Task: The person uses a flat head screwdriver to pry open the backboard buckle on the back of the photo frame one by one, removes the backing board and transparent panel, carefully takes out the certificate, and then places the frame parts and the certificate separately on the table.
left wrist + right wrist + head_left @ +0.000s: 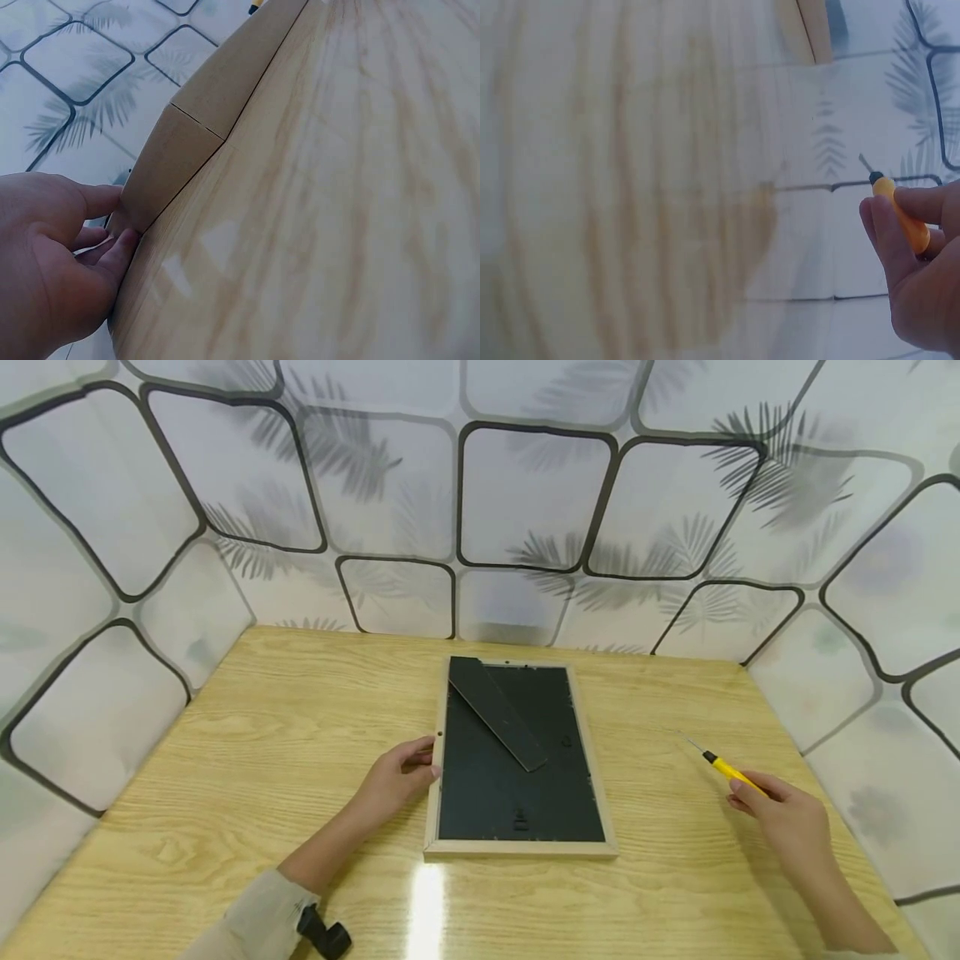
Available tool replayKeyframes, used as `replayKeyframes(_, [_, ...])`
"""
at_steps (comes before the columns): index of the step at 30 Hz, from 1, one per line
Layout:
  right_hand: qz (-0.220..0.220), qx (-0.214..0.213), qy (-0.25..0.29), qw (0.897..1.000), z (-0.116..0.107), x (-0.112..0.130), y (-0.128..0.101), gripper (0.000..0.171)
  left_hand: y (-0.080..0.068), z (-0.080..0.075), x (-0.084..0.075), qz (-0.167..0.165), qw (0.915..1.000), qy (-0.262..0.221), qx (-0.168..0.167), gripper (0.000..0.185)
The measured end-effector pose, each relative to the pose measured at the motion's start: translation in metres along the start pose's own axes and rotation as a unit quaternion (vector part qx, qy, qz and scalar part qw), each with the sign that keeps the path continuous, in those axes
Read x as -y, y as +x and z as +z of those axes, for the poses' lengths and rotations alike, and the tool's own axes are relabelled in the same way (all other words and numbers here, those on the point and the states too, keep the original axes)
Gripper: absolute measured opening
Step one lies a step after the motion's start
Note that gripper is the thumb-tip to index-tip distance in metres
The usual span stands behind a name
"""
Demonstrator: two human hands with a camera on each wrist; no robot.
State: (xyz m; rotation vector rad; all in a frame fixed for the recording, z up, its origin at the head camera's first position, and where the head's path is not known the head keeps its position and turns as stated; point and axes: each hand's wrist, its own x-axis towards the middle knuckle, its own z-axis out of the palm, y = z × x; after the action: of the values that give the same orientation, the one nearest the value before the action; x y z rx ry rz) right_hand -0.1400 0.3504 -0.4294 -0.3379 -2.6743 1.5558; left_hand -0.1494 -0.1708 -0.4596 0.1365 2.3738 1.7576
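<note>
A picture frame (521,850) lies back side up on the table, with a light wood border and a black backing board (487,793). Its black stand leg (498,714) slants across the upper part of the back. At the frame's left side, my left hand (396,777) holds the edge; in the left wrist view the thumb and fingertips meet the wooden side (169,161). To the right, apart from the frame, my right hand (787,814) grips a small screwdriver (731,770) by its yellow handle. The thin metal shaft points forward and left above the table.
The wood-grain table (300,693) is bounded at the back and both sides by patterned white walls (536,497). A black device (324,933) is strapped at the left sleeve cuff. Bright glare (427,906) shows on the table before the frame.
</note>
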Motion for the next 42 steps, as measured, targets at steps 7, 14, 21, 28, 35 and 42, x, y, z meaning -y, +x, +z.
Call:
replayKeyframes(7, [0.025,-0.04,-0.012,0.999,-0.019,-0.015,0.004,0.056,0.001,0.0,0.0,-0.003,1.0,0.003,-0.004,0.056])
replayKeyframes(14, [0.055,-0.071,0.048,0.995,-0.029,-0.022,0.005,0.01,0.002,0.0,0.001,-0.004,1.0,0.004,-0.004,0.056])
replayKeyframes(21, [0.088,-0.085,-0.069,0.99,-0.026,-0.019,0.009,0.05,0.0,-0.002,0.001,-0.008,0.9998,0.014,-0.012,0.057])
replayKeyframes(28, [0.107,-0.081,-0.186,0.973,-0.024,-0.019,0.01,0.063,-0.001,-0.003,0.0,-0.005,0.9998,0.014,-0.009,0.057])
replayKeyframes(35, [0.135,-0.044,-0.179,0.974,-0.02,-0.031,0.009,0.073,-0.002,-0.002,-0.002,0.0,0.9999,0.012,-0.003,0.057])
replayKeyframes(42, [0.123,-0.034,-0.189,0.974,-0.019,-0.027,0.005,0.073,0.0,0.0,-0.001,-0.004,0.9999,0.011,-0.002,0.056])
